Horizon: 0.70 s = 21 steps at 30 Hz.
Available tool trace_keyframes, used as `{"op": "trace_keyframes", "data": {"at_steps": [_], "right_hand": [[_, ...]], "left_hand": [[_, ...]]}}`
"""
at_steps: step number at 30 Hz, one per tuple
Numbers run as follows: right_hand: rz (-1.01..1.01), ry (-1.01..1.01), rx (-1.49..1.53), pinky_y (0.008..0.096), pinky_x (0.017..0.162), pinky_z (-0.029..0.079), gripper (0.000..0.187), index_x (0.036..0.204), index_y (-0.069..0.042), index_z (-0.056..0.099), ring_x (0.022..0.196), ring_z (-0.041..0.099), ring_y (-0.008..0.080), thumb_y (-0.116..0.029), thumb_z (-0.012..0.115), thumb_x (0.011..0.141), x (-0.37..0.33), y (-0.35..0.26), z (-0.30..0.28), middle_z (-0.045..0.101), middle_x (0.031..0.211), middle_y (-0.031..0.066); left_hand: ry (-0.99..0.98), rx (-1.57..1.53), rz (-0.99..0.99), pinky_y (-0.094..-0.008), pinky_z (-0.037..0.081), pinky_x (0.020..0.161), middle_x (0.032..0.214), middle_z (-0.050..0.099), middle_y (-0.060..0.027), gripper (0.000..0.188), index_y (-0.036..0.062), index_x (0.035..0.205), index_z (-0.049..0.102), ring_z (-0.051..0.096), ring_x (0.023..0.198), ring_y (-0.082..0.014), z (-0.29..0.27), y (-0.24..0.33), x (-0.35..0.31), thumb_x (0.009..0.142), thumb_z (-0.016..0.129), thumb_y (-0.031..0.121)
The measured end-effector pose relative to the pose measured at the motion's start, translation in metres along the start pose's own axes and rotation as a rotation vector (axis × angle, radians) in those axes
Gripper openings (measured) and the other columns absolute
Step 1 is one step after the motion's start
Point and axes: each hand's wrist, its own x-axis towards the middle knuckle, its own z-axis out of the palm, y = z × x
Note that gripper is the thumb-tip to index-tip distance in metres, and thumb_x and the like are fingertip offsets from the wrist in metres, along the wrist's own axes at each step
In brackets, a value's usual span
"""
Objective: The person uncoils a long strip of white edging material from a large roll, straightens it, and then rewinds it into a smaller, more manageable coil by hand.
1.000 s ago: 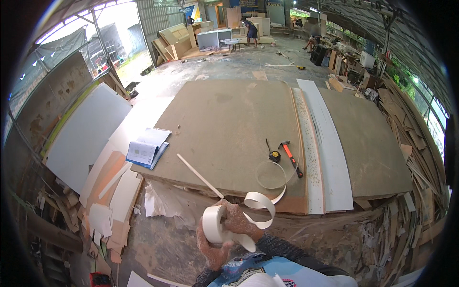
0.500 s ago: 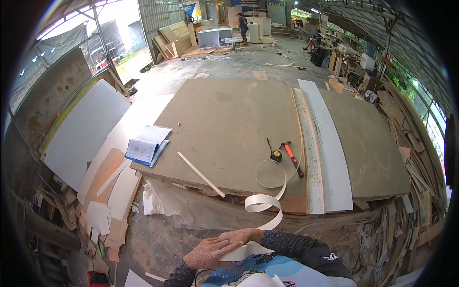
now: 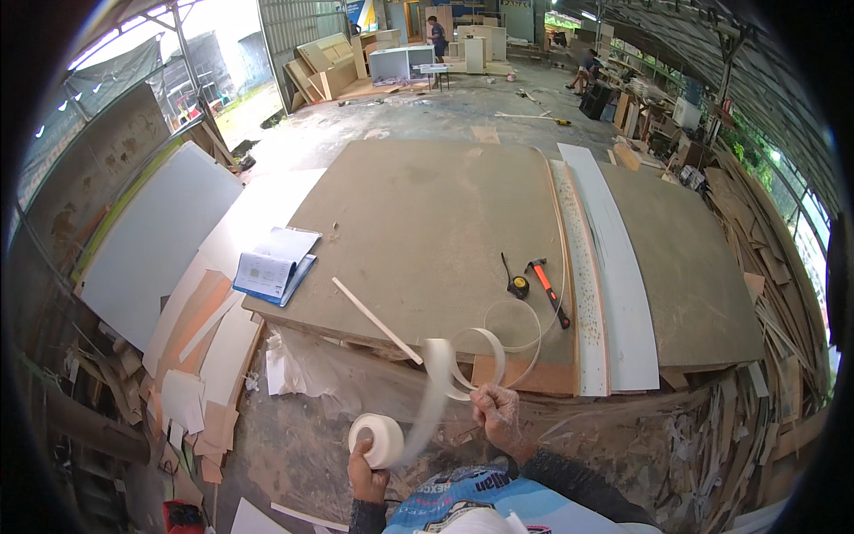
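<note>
My left hand (image 3: 365,481) grips a thick roll of white edge banding (image 3: 388,441), its thumb in the centre hole. From the roll a loose strip (image 3: 488,338) rises, partly blurred, and curls in wide loops over the table's near edge. My right hand (image 3: 500,416) is closed, fingers curled, pinching the strip close to that edge. Beyond the loops, on the brown worktable (image 3: 418,222), lie a black and yellow tape measure (image 3: 518,286) and a hammer (image 3: 550,295) with an orange and black handle.
A narrow white stick (image 3: 377,320) lies across the table's near edge. Blue-backed papers (image 3: 274,265) rest at its left corner. Long white and speckled boards (image 3: 614,276) line the right side. Scrap wood piles (image 3: 774,267) flank the area. Two people are in the background.
My hands were together, one over the other, near my body. They have now separated: the left brings up the roll, and the right has moved forward to the table edge. The strip's loops have shifted.
</note>
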Motion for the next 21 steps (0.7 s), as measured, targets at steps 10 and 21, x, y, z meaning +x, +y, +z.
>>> {"op": "trace_keyframes", "data": {"at_steps": [10, 21], "right_hand": [[0.041, -0.449, -0.41, 0.0431, 0.093, 0.047, 0.065, 0.13, 0.0, 0.053, 0.113, 0.058, 0.0318, -0.05, 0.065, 0.09, -0.02, 0.042, 0.043, 0.06, 0.116, 0.022], [-0.109, 0.028, -0.416, 0.0484, 0.089, 0.048, 0.06, 0.111, 0.002, 0.061, 0.1, 0.061, 0.0403, -0.037, 0.083, 0.07, -0.044, -0.04, 0.059, 0.062, 0.102, 0.0242]], "left_hand": [[-0.432, -0.057, -0.335, -0.0409, 0.058, 0.082, 0.104, 0.068, -0.0131, 0.029, 0.0037, 0.117, 0.059, 0.069, 0.091, -0.027, -0.012, -0.042, 0.009, 0.099, 0.047, 0.022], [-0.602, 0.003, -0.349, -0.0425, 0.048, 0.103, 0.124, 0.06, -0.0168, 0.043, -0.0015, 0.132, 0.048, 0.059, 0.115, -0.0281, 0.064, -0.051, -0.034, 0.093, 0.053, 0.016]]}}
